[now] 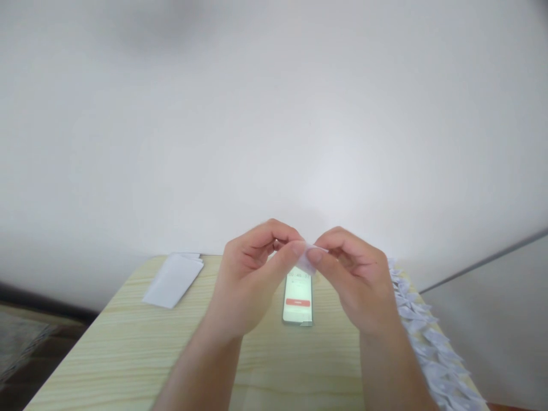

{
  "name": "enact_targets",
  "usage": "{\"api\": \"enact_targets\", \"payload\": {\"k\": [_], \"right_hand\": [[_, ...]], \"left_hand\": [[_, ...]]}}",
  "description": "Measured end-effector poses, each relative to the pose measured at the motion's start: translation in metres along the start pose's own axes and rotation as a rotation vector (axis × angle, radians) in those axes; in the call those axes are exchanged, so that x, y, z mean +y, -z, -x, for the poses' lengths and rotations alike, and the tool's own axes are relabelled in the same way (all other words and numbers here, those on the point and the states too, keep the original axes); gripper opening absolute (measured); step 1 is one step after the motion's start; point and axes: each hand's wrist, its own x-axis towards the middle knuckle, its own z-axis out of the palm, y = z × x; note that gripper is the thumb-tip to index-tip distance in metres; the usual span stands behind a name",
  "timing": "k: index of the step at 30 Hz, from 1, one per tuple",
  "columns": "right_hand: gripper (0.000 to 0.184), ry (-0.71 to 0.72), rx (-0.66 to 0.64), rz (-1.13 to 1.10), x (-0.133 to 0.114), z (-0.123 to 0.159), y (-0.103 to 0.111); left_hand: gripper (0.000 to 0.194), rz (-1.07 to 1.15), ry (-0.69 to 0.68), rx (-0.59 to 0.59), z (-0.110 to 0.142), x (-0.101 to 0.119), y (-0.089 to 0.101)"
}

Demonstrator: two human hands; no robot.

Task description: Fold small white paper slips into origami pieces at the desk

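A small piece of folded white paper [306, 262] is held up between my two hands, above the table. My left hand [257, 274] pinches its left side between thumb and forefinger. On the other side, the thumb and fingers of my right hand [355, 274] are closed on the paper's right edge. Fingertips cover much of the paper, so its exact folded shape cannot be made out. Behind and below it lies a phone [298, 311] with a lit screen showing a timer and a red button; its top is partly hidden by the paper and my left thumb.
A stack of white paper sheets [173, 281] lies at the left on the light wooden table [124, 348]. Along the table's right edge runs a row of several folded white paper pieces [434, 348], partly behind my right arm. A white wall [274, 125] rises behind the table.
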Motion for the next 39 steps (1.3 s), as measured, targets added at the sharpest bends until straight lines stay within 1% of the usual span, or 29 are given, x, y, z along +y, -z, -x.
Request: {"api": "enact_targets", "payload": {"k": [3, 6, 8, 11, 13, 17, 22, 26, 28, 29, 31, 34, 36, 39], "right_hand": [[0.012, -0.042, 0.034, -0.064, 0.0013, 0.0005, 0.0006], [0.011, -0.043, 0.072, -0.097, 0.0022, -0.0002, 0.0002], [0.009, -0.047, 0.074, -0.101, 0.0034, -0.0008, 0.0000], [0.007, -0.054, 0.036, -0.096, 0.0058, -0.0015, 0.0003], [0.008, -0.063, 0.018, -0.084, 0.0068, -0.0014, 0.0006], [0.008, -0.108, 0.027, -0.012, 0.0054, 0.0000, 0.0003], [0.005, -0.098, 0.058, 0.020, 0.0031, 0.0011, 0.0016], [0.006, -0.107, 0.013, -0.010, 0.0023, 0.0000, 0.0031], [0.005, -0.085, 0.008, -0.040, 0.0021, -0.0008, 0.0021], [0.004, -0.066, 0.028, -0.044, 0.0023, -0.0011, 0.0011], [0.004, -0.019, 0.103, -0.012, 0.0030, -0.0010, -0.0015], [0.014, 0.047, 0.188, 0.084, 0.0040, 0.0002, -0.0039], [0.020, 0.087, 0.181, 0.082, 0.0035, 0.0011, -0.0033], [0.027, 0.122, 0.085, -0.014, 0.0016, 0.0015, 0.0000]], "left_hand": [[0.014, -0.034, 0.035, -0.026, -0.0005, -0.0033, 0.0024], [0.018, -0.065, 0.045, -0.067, -0.0008, -0.0058, 0.0043], [0.017, -0.059, 0.031, -0.039, -0.0010, -0.0070, 0.0043], [0.015, -0.040, 0.010, 0.036, -0.0014, -0.0083, 0.0031], [0.014, -0.034, -0.005, 0.062, -0.0016, -0.0086, 0.0021], [0.016, -0.055, 0.002, 0.062, -0.0018, -0.0079, 0.0013], [0.015, -0.041, 0.013, 0.042, -0.0017, -0.0074, 0.0024], [0.015, -0.034, 0.005, 0.035, -0.0011, -0.0066, 0.0016], [0.013, -0.018, -0.005, 0.032, -0.0004, -0.0062, 0.0006], [0.013, -0.012, -0.011, 0.035, 0.0000, -0.0060, 0.0001], [0.013, -0.001, -0.016, 0.041, 0.0007, -0.0059, -0.0005], [0.011, 0.000, -0.005, 0.051, 0.0012, -0.0060, -0.0007], [0.011, -0.005, 0.012, 0.062, 0.0007, -0.0059, -0.0007], [0.013, -0.001, 0.032, 0.090, -0.0009, -0.0046, -0.0012]]}}
